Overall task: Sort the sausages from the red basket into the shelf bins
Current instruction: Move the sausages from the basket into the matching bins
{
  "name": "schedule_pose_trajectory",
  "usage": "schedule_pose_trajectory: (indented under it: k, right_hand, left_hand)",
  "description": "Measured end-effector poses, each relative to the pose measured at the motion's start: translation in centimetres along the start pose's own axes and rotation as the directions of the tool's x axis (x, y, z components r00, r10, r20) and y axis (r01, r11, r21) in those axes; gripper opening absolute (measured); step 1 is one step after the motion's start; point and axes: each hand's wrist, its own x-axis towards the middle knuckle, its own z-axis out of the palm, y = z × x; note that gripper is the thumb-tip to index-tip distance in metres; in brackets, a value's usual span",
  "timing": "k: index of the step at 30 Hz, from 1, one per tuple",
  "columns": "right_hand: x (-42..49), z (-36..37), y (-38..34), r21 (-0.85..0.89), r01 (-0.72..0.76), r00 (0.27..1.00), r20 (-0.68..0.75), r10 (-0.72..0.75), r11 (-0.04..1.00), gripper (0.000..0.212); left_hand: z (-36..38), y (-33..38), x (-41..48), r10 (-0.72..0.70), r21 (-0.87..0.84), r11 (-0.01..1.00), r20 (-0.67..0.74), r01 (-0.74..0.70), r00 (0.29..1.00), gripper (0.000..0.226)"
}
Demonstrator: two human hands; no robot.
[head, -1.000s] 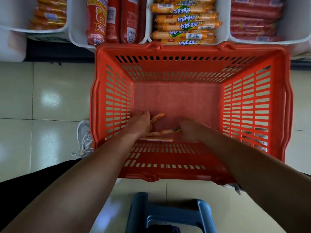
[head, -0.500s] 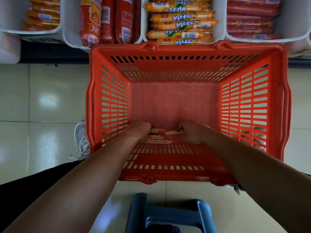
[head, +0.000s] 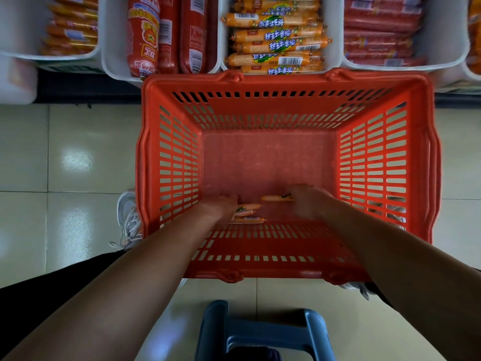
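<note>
Tiled floor [head: 78, 162] under red basket [head: 286, 79] — left hand [head: 221, 208] grips three sausages [head: 248, 213], right hand [head: 307, 201] pinches single sausage [head: 276, 198].

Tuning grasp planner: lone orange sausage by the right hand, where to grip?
Mid-length, pinched across its thin width, from above. The orange sausage lies flat, left to right, on the red basket floor; the right hand is at its right end.

This looks like a grocery shop, seen at the foot of a shelf. White bins [head: 112, 56] stand in a row, each stocked with one kind of wrapped sausages [head: 276, 46] bearing printed labels and barcodes. A red plastic shopping basket [head: 286, 80] stands before them over a glossy tiled floor [head: 86, 225]. The outermost bins are blurred, so their goods are probably sausages too.
</note>
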Motion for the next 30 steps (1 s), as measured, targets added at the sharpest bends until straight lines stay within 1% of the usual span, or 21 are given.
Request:
schedule_pose_trajectory:
  k: [3,5,7,8,11,13,15,16,18,20,23,27,30]
  right_hand:
    - [-0.1,0.1,0.0,0.013,0.012,1.0,0.006,-0.012,1.0,0.039]
    - [-0.3,-0.2,-0.5,0.009,0.035,0.999,0.013,-0.035,0.999,0.041]
    - [-0.5,-0.5,-1.2,0.004,0.055,0.998,0.04,-0.055,0.998,0.043]
    - [-0.5,-0.5,-1.6,-0.011,0.062,0.996,0.058,-0.061,0.998,0.043]
    - [0.2,0.0,-3.3,-0.065,0.116,0.991,0.071,-0.111,0.991,0.034]
    - [0.7,0.6,-5.0,-0.077,0.168,0.985,0.051,-0.164,0.983,0.035]
    - [1.3,1.1,-6.8,-0.114,0.216,0.976,0.011,-0.216,0.97,0.04]
    - [1.6,1.2,-7.6,-0.143,0.237,0.969,-0.028,-0.244,0.961,0.042]
    - [2.2,1.5,-8.6,-0.174,0.246,0.954,-0.133,-0.27,0.953,0.039]
    - [2.9,1.4,-9.1,-0.173,0.233,0.946,-0.188,-0.264,0.957,0.039]
    - [3.8,1.1,-9.7,-0.208,0.242,0.947,-0.165,-0.277,0.948,0.045]
    - [4.3,1.3,-10.5,-0.261,0.234,0.943,-0.175,-0.284,0.937,0.035]
    - [3.8,1.1,-10.1,-0.252,0.224,0.952,-0.15,-0.267,0.941,0.037]
  left_hand:
    - [0.1,-0.4,-0.1,0.02,-0.064,0.998,0.005,-0.019,1.0,0.047]
    - [0.1,-0.9,-0.4,0.017,-0.136,0.991,-0.027,-0.02,1.0,0.037]
    - [-0.3,-1.4,-0.7,-0.046,-0.23,0.973,-0.106,0.021,0.993,0.028]
    - [-0.8,-1.6,-0.8,-0.093,-0.273,0.961,-0.153,0.049,0.984,0.028]
    - [-3.0,-1.5,-1.2,-0.221,-0.389,0.916,-0.277,0.102,0.935,0.042]
    - [-4.4,-1.2,-1.4,-0.265,-0.495,0.865,-0.318,0.079,0.91,0.043]
    - [-5.3,-1.2,-1.4,-0.286,-0.58,0.814,-0.351,0.033,0.892,0.035]
    - [-5.6,-1.3,-1.4,-0.295,-0.602,0.798,-0.369,0.015,0.881,0.031]
    - [-5.9,-1.5,-1.4,-0.311,-0.627,0.779,-0.407,-0.015,0.859,0.027]
    - [-6.2,-1.9,-1.5,-0.329,-0.659,0.751,-0.425,-0.039,0.843,0.028]
    - [-6.3,-2.6,-1.5,-0.374,-0.71,0.703,-0.42,-0.043,0.827,0.03]
    - [-6.4,-3.5,-1.7,-0.422,-0.748,0.663,-0.406,-0.029,0.811,0.03]
    - [-6.3,-3.9,-1.9,-0.433,-0.773,0.634,-0.38,-0.023,0.818,0.028]
